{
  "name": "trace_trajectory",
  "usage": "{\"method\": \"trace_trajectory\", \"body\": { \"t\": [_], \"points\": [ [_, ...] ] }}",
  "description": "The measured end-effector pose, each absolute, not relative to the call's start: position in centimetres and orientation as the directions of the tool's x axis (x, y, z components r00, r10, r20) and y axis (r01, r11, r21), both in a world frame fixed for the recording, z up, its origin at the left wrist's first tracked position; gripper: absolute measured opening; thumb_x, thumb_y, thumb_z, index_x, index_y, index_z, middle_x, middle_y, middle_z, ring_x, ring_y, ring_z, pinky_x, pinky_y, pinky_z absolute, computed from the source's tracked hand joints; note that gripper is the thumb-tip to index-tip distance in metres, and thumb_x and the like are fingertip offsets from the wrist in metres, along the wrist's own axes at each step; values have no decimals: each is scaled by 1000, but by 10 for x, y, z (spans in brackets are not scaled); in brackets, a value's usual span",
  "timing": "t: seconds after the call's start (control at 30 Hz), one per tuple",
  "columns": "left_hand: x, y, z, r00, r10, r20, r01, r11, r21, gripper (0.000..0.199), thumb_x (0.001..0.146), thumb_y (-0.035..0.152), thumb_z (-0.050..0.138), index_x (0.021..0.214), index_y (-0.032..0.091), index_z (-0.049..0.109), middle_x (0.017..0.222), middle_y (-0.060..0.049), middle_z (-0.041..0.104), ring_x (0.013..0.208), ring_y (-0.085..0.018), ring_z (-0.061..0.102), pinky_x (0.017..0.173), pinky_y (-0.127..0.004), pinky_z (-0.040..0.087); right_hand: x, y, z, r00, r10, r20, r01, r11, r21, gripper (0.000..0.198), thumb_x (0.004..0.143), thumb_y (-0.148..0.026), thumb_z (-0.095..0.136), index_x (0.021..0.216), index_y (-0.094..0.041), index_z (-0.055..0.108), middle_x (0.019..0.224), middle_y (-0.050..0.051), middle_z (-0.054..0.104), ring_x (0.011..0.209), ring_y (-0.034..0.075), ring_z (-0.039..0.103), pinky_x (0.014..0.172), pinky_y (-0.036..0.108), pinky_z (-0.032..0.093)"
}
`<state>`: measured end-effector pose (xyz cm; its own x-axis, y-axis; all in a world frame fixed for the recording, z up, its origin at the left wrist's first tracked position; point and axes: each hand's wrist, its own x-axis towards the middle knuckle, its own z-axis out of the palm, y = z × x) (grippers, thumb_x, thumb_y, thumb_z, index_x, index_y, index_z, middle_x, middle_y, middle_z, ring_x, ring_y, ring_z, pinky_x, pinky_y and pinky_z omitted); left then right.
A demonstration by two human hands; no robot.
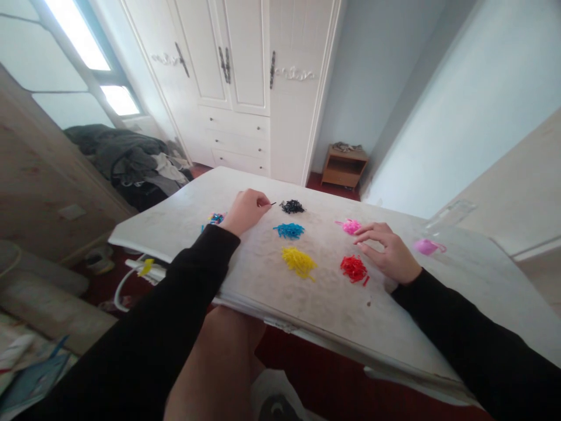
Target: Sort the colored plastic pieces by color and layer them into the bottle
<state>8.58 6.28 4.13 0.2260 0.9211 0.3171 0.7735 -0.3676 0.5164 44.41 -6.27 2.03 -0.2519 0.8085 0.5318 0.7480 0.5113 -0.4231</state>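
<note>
My left hand (248,211) is closed in a pinch, with a short thin black strip (274,203) poking out from its fingertips. Just right of it lies a heap of black strips (292,206). A mixed-colour heap (217,218) is partly hidden behind my left wrist. My right hand (388,252) hovers beside a pink heap (351,226), thumb and finger drawn together; whatever they hold is too small to make out. Below those fingers sits a red heap (354,269). Blue strips (290,231) and yellow strips (298,262) form heaps between my hands.
The pale table (324,304) carries a pink pouch-like item (427,247) and a clear glass-like object (451,215) at the right. Beyond stand a white wardrobe (245,88) and a small wooden cabinet (345,166). Dark clothes (127,155) are piled at the left.
</note>
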Motion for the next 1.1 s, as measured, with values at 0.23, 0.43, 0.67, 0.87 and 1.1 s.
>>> {"method": "trace_trajectory", "body": {
  "t": [0.23,0.43,0.67,0.87,1.1],
  "points": [
    [133,87,36,211,924,319,761,-360,539,25,86,31,71,95,12,82,87,-13,79,80,-23,69,84,-35,53,447,-65,23,-269,790,551,738,537,-408,11,90,-27,65,85,-25,75,103,7,75,102,28,65,94,50,50],
    [65,81,47,116,930,350,830,-284,480,24,85,29,63,89,15,82,83,-11,79,78,-23,69,81,-33,52,446,-66,22,-266,805,530,746,520,-415,13,91,-28,65,84,-25,75,103,7,75,103,29,65,96,51,49],
    [-16,65,56,130,968,213,901,-205,382,15,73,26,70,74,18,82,64,-5,73,62,-20,65,69,-30,50,446,-62,19,-282,799,532,752,528,-395,15,92,-32,64,84,-26,75,102,7,76,102,30,66,94,52,51],
    [-27,50,50,188,972,143,885,-230,405,22,74,34,72,82,17,84,66,-4,74,61,-18,63,63,-28,46,446,-61,19,-293,784,547,756,540,-369,15,92,-33,64,85,-26,75,102,8,76,103,30,66,94,52,51],
    [-23,41,46,200,977,72,869,-210,449,21,74,34,73,81,17,83,60,-3,71,59,-17,62,60,-28,42,445,-61,20,-309,786,535,758,544,-361,15,92,-35,65,85,-27,75,102,7,76,102,30,66,95,51,51]
  ]
}}
